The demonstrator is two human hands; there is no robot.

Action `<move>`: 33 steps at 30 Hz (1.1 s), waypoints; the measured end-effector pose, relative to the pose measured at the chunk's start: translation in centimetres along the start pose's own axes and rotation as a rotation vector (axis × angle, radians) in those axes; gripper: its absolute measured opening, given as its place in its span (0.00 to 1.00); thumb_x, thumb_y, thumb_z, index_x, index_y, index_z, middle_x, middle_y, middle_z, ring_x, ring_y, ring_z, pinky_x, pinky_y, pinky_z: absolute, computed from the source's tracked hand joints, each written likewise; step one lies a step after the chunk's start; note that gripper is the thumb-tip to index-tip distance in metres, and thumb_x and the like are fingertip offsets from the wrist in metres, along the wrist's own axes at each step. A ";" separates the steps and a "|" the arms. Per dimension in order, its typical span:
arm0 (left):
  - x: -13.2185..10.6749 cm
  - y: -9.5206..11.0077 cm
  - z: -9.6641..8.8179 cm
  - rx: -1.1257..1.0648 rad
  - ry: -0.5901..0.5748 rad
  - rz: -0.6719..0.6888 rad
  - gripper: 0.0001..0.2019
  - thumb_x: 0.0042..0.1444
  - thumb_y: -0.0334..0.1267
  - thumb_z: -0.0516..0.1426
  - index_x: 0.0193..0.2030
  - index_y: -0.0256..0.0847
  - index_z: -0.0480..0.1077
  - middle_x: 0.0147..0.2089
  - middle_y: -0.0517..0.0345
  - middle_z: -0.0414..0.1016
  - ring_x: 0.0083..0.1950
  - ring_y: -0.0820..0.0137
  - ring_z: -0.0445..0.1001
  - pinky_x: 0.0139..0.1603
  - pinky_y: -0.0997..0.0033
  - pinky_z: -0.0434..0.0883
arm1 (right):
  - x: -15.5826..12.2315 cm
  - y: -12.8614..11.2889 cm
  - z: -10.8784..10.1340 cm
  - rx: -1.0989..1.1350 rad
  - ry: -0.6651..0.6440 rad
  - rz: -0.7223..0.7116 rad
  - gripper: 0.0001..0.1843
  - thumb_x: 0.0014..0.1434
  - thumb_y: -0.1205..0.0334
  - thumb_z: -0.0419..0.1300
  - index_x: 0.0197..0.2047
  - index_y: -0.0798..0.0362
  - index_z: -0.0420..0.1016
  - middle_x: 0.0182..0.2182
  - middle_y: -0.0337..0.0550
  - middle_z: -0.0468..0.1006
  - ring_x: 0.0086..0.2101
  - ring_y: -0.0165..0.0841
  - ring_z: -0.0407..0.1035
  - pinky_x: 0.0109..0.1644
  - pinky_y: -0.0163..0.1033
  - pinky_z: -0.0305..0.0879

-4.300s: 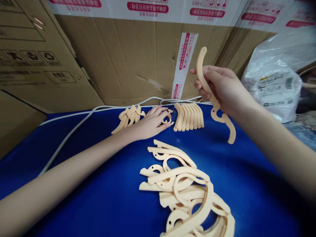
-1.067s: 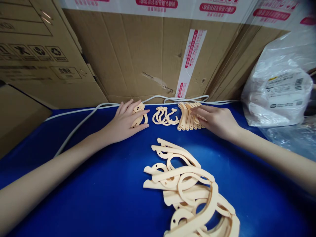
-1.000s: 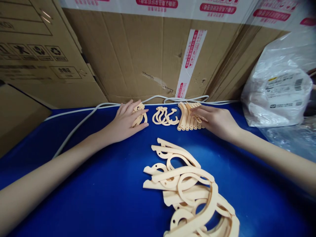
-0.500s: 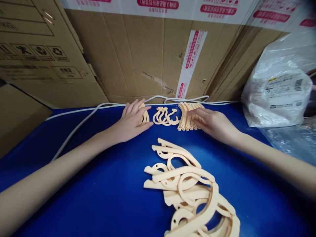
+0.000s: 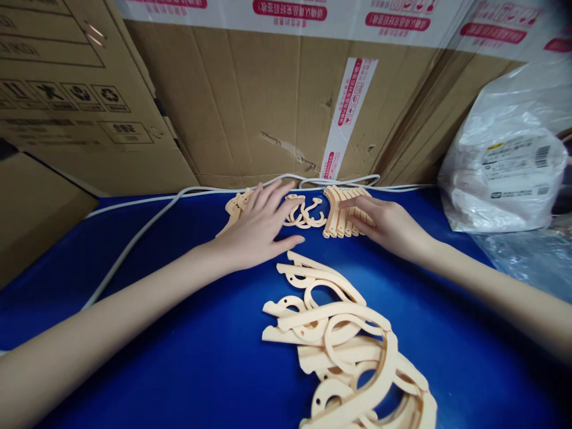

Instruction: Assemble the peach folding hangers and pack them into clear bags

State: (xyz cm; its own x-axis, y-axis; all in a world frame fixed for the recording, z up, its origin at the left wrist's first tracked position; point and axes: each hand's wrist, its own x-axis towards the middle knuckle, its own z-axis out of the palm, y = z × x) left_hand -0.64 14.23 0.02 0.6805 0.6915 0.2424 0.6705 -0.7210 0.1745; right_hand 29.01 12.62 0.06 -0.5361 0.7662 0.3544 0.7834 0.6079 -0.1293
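Note:
My left hand [image 5: 254, 229] is open with fingers spread, its fingertips just beside the small hooks [image 5: 313, 219] near the back of the blue surface. Partly hidden behind that hand lie several beige curved pieces [image 5: 233, 208]. My right hand [image 5: 388, 226] rests on a neat row of beige curved hanger arms [image 5: 331, 214]; its index finger and thumb touch them and stand apart, while the other fingers are partly hidden. Closer to me is a loose pile of beige folding hanger parts [image 5: 335, 313], overlapping one another, some with round loops.
A white cable [image 5: 167, 208] runs along the back of the blue surface [image 5: 179, 351]. Behind it stand cardboard boxes [image 5: 250, 107] with printed tape. At the right is a clear plastic bag [image 5: 504, 173] with a printed label.
My left hand has shifted right and slightly toward me, off the pieces at its left, which now show behind it. My right hand stays on the row.

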 end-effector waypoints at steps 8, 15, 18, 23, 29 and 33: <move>1.7 3.1 -0.2 -0.057 -0.060 0.088 0.25 0.66 0.46 0.60 0.66 0.39 0.66 0.78 0.42 0.53 0.81 0.45 0.41 0.78 0.35 0.41 | 0.0 -0.8 -0.8 0.051 0.006 0.022 0.14 0.70 0.63 0.52 0.55 0.54 0.73 0.52 0.54 0.81 0.49 0.45 0.78 0.50 0.48 0.74; -1.2 3.3 -3.4 -0.401 -0.155 0.042 0.13 0.62 0.50 0.62 0.38 0.43 0.72 0.42 0.58 0.76 0.48 0.61 0.73 0.48 0.63 0.68 | -1.6 -6.4 -3.4 0.227 -0.126 -0.124 0.12 0.71 0.53 0.58 0.42 0.52 0.76 0.36 0.45 0.80 0.37 0.35 0.76 0.39 0.39 0.69; -2.5 3.6 -3.8 -0.510 -0.245 -0.011 0.14 0.64 0.51 0.60 0.36 0.42 0.71 0.38 0.60 0.74 0.40 0.66 0.71 0.42 0.66 0.65 | -2.6 -8.5 -3.6 0.307 -0.292 -0.191 0.17 0.66 0.45 0.63 0.41 0.52 0.77 0.33 0.41 0.77 0.32 0.33 0.71 0.35 0.38 0.65; -2.9 4.5 -3.3 -0.545 -0.267 -0.114 0.16 0.67 0.51 0.54 0.36 0.42 0.74 0.38 0.58 0.74 0.41 0.65 0.70 0.42 0.66 0.63 | -2.7 -9.1 -3.2 0.495 -0.369 -0.095 0.09 0.71 0.59 0.58 0.40 0.53 0.76 0.38 0.42 0.76 0.35 0.30 0.70 0.39 0.35 0.65; -1.8 5.4 -2.6 -1.112 -0.263 -0.338 0.15 0.56 0.52 0.61 0.36 0.41 0.75 0.31 0.61 0.74 0.32 0.70 0.69 0.33 0.70 0.63 | -1.6 -8.4 -4.2 0.676 -0.131 0.186 0.11 0.69 0.53 0.61 0.40 0.52 0.73 0.30 0.37 0.76 0.29 0.28 0.67 0.30 0.33 0.61; -1.2 6.0 -3.1 -1.075 -0.043 -0.385 0.14 0.59 0.49 0.60 0.33 0.41 0.75 0.34 0.59 0.76 0.38 0.68 0.71 0.40 0.68 0.66 | -1.1 -7.9 -4.4 0.698 -0.032 0.200 0.12 0.68 0.53 0.62 0.49 0.50 0.71 0.29 0.35 0.74 0.27 0.28 0.66 0.29 0.34 0.62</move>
State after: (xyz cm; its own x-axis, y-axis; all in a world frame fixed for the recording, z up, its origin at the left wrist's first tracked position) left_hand 1.60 8.94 3.76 0.5079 0.8608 -0.0333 0.2507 -0.1107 0.9617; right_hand 24.82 6.01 4.79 -0.4214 0.8756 0.2363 0.4897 0.4390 -0.7533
